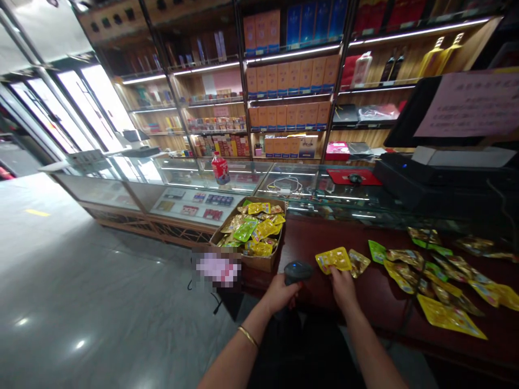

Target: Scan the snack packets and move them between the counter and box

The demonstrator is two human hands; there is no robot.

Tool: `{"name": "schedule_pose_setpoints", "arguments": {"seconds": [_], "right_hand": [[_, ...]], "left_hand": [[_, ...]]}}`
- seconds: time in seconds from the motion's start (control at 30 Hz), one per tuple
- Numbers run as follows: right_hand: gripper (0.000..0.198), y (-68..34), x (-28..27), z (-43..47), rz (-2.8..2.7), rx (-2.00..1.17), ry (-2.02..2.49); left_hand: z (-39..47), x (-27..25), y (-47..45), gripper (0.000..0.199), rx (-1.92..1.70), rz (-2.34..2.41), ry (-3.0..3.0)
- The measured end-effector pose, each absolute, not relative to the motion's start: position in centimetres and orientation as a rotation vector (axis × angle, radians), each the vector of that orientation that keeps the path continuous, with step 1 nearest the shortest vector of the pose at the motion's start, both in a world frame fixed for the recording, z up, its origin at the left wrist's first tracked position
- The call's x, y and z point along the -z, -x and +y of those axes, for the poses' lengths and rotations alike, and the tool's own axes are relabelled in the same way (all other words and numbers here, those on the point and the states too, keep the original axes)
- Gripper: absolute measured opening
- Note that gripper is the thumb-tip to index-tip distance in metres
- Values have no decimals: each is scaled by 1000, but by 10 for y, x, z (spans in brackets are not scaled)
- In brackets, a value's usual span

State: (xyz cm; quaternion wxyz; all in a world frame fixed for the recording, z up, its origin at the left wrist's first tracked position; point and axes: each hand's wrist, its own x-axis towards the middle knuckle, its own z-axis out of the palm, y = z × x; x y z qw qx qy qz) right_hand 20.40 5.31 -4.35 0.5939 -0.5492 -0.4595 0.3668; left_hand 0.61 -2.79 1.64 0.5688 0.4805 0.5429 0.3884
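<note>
My left hand (279,294) is wrapped round the handle of a dark handheld barcode scanner (298,270), whose head shows a small blue light. In my right hand (344,289), the fingers pinch the lower edge of a yellow snack packet (333,260) over the dark red counter (298,237). A gold packet (359,263) lies right beside it. Left of the scanner, a cardboard box (260,262) is filled with yellow, green and gold packets. Several more snack packets (450,317) are spread on the counter to the right of my right hand.
Glass display cases (186,186) run behind and to the left, with a red-capped bottle (219,168) on top. A monitor carrying a pink paper sheet (466,105) stands at the right. A red mouse mat (344,176) lies on the glass. Stocked shelves (290,100) line the wall.
</note>
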Motion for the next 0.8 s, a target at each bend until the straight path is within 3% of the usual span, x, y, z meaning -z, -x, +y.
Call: {"name": "schedule_pose_setpoints", "arguments": {"seconds": [0.2,0.5,0.8], "right_hand": [[62,-198,40,61,-984,-960,1143],[49,-196,40,57,-1120,-893,1241],[74,-196,45,57,-1018,-939,1248]], "left_hand": [[-30,-14,-5,33,-982,1277,-1115],[-32,-16,-2,32,-932,1234,-1151],[-31,-17,-3,23,-915,1271,-1159]]}}
